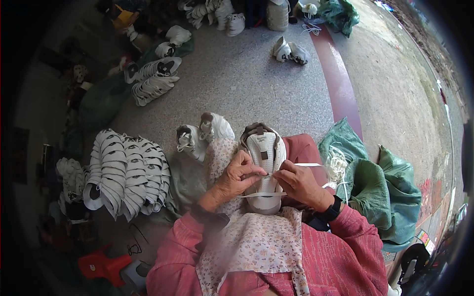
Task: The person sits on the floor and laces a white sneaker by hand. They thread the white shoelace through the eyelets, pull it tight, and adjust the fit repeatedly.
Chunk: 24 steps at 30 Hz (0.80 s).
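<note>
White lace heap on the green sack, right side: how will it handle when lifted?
Likely floppy: the white laces curl into loose loops. Probably light, since the strands look thin. Apt to snag or trail, as they overlap in a loose tangle on the green sack.

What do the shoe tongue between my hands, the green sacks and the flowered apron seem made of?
Shoe tongue: probably white synthetic mesh, matte, with a finely dotted surface. Green sacks: likely woven plastic, given the slight sheen and stiff creases. Flowered apron: matte printed cloth, judging by its soft folds; cotton or a blend, unclear which.
</note>
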Each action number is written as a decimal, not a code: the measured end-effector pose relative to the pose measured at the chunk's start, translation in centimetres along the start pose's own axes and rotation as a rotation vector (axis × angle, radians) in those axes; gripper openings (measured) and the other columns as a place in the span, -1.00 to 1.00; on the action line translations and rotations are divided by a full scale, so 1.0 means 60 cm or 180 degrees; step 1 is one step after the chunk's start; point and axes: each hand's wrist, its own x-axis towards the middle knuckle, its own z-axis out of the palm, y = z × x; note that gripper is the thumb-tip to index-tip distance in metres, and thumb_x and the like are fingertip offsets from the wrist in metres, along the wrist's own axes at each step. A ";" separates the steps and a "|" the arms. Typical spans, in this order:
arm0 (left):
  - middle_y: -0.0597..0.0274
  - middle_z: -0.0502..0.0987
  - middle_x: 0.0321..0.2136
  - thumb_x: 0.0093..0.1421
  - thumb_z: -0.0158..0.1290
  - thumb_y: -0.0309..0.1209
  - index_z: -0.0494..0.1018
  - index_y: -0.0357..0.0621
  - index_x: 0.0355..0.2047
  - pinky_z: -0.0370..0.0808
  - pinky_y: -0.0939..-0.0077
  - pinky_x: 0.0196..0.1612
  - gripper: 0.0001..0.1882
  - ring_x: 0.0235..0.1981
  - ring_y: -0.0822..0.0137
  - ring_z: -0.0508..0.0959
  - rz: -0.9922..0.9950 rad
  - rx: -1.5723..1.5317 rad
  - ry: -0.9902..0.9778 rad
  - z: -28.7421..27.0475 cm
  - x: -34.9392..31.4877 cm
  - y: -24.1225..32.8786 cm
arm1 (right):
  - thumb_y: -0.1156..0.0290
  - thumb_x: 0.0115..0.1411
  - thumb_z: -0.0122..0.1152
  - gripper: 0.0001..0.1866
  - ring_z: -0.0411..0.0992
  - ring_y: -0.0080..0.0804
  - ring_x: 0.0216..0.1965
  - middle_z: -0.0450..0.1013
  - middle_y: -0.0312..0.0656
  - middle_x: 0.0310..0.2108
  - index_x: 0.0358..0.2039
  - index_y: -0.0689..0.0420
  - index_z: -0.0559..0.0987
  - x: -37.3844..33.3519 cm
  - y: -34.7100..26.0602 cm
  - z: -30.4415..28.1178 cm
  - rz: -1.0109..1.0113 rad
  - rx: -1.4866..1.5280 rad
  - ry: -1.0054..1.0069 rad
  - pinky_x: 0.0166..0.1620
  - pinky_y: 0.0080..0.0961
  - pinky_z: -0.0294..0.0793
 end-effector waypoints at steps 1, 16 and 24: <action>0.43 0.17 -0.32 0.08 0.28 -0.57 0.68 0.03 -0.20 0.30 0.65 -0.19 -0.73 -0.25 0.46 0.27 0.0023 0.0017 0.0001 0.001 0.000 -0.001 | 0.50 0.06 0.27 -0.82 0.47 -0.21 -0.46 0.32 -0.18 -0.36 -0.29 0.15 0.55 -0.001 0.001 0.001 -0.0052 -0.0050 -0.0011 -0.42 -0.31 0.48; 0.42 0.20 -0.32 0.09 0.29 -0.55 0.68 0.03 -0.18 0.32 0.61 -0.18 -0.72 -0.24 0.45 0.29 -0.0134 0.0052 -0.0181 -0.006 0.004 0.006 | 0.47 0.05 0.14 -0.78 0.45 -0.24 -0.28 0.30 -0.13 -0.29 -0.25 0.21 0.53 0.018 -0.013 -0.011 -0.0483 -0.0931 -0.0552 -0.26 -0.34 0.52; 0.39 0.20 -0.32 0.08 0.27 -0.57 0.67 0.00 -0.16 0.35 0.59 -0.19 -0.71 -0.26 0.43 0.30 0.0091 0.0206 -0.0122 -0.006 0.004 0.001 | 0.49 0.12 0.21 -0.85 0.50 -0.12 -0.42 0.37 -0.14 -0.33 -0.26 0.18 0.56 0.031 0.003 0.000 -0.0168 -0.0151 -0.0336 -0.39 -0.27 0.53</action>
